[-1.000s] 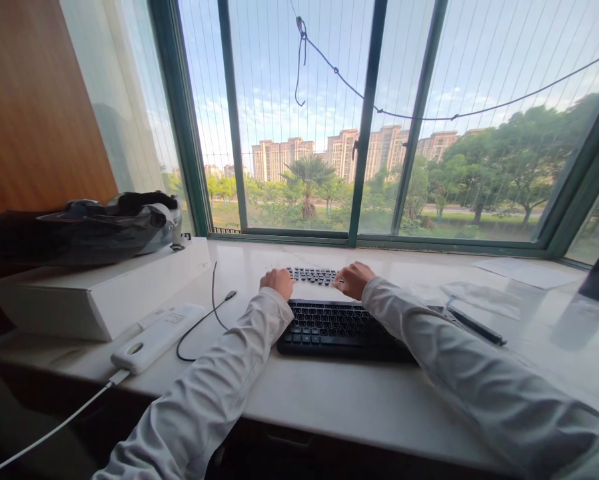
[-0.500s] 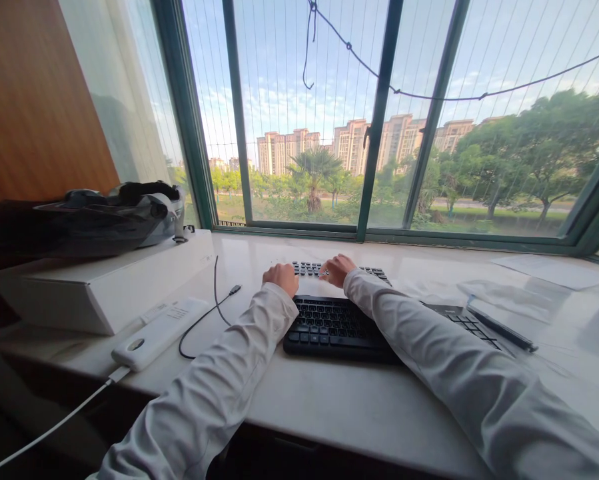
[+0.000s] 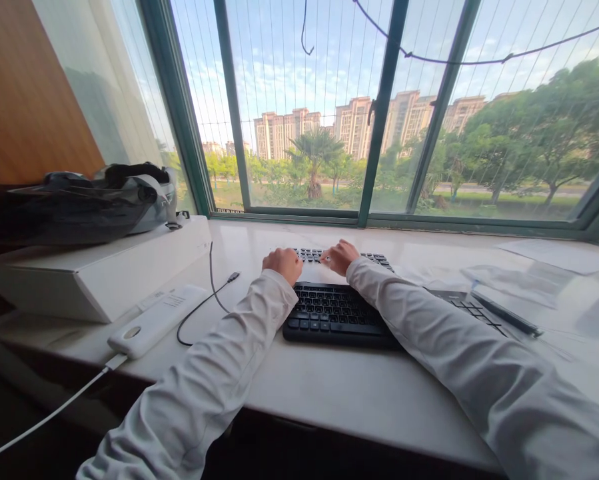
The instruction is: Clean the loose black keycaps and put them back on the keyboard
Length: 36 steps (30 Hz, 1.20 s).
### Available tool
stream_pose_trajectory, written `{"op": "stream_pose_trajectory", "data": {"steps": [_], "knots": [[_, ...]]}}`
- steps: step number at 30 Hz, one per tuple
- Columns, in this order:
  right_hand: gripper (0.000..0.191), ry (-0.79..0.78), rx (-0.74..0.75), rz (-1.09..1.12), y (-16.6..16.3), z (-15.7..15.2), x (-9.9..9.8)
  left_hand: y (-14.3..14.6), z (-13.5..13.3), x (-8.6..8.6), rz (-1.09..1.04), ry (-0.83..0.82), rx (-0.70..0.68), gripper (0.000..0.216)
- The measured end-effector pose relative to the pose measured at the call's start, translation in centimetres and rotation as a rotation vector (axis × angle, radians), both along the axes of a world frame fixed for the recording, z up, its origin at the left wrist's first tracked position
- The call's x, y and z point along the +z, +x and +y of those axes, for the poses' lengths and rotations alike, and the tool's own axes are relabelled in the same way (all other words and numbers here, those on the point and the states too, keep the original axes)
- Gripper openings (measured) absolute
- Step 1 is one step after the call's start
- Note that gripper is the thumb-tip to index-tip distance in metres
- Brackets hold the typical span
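Towards the window lies a pale keyboard with dark keys [image 3: 378, 259]. My left hand [image 3: 283, 263] is closed at its left end, the thumb side against the keys and the other fingers hidden. Over the middle of that keyboard is my right hand [image 3: 340, 257], its fingers bent and drawn together down at the keys. Anything small between those fingertips is too hard to make out. A black keyboard [image 3: 336, 317] lies nearer to me, partly under my right sleeve.
On the left are a white power bank [image 3: 146, 327] with a cable, a black cable [image 3: 199, 315] and a white box [image 3: 96, 280] bearing a dark bag-like bundle [image 3: 84, 207]. A dark keypad [image 3: 466, 308], a black pen [image 3: 509, 315] and clear plastic [image 3: 519, 280] lie right.
The view has tilted slightly down, so everything sits higher in the picture. Both hands stay at the far keyboard, with only a slight shift of the right fingers.
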State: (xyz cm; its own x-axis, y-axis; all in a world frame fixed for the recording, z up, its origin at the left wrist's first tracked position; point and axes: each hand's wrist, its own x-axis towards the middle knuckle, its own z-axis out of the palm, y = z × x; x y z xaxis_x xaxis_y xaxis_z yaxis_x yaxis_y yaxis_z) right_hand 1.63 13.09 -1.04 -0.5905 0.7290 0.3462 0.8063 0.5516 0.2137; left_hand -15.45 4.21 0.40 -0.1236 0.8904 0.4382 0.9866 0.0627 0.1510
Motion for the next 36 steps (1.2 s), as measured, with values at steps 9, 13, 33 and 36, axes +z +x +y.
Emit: {"op": "stream_pose_trajectory", "data": {"steps": [9,13,33,36], "knots": [[0.032,0.274,0.413,-0.004,4.6,-5.2,1.6,2.6,-1.1,-0.7,-0.199,0.111,-0.565,0.055],[0.024,0.458,0.515,0.025,7.4,-7.5,2.6,4.1,-2.0,-0.5,-0.308,0.253,-0.731,0.043],[0.037,0.184,-0.388,0.172,19.1,-8.3,2.6,4.8,-3.3,-0.5,-0.259,0.354,-0.771,0.013],[0.031,-0.126,-0.591,0.148,21.8,-7.2,2.0,4.9,-3.4,-0.4,-0.260,0.348,-0.724,0.014]]}}
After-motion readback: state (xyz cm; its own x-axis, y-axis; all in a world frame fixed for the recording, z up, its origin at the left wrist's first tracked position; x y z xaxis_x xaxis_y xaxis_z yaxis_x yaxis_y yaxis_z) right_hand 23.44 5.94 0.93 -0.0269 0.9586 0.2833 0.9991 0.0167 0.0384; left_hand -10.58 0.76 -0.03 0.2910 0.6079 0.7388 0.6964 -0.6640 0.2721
